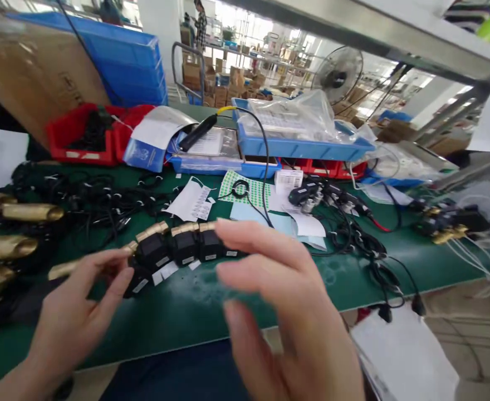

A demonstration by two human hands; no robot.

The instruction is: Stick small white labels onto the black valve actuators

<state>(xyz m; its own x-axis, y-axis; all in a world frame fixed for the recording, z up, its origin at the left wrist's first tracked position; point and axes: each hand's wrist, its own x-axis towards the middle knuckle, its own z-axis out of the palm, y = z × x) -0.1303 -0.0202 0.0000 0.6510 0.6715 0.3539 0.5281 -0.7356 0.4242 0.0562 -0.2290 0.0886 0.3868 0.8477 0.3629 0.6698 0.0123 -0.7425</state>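
Observation:
My left hand [80, 306] has its thumb and fingers round the leftmost black and brass part [140, 283] of a curved row on the green table [195, 328]. More of these parts stand to its right, among them one black block with a brass top [184, 245] and a small label on its front. Small white paper pieces [168, 270] lie before the row. Raised close to the camera, my right hand [287, 301] has its fingers apart and curved, with nothing between them. It hides the right end of the row.
Brass fittings [15, 247] and coiled black cables [98, 195] cover the left side. Behind are red bins [82, 139] and a blue tray [303, 146]. A green-dotted sheet [245, 186] lies mid-table; more cables [366, 242] spread at the right.

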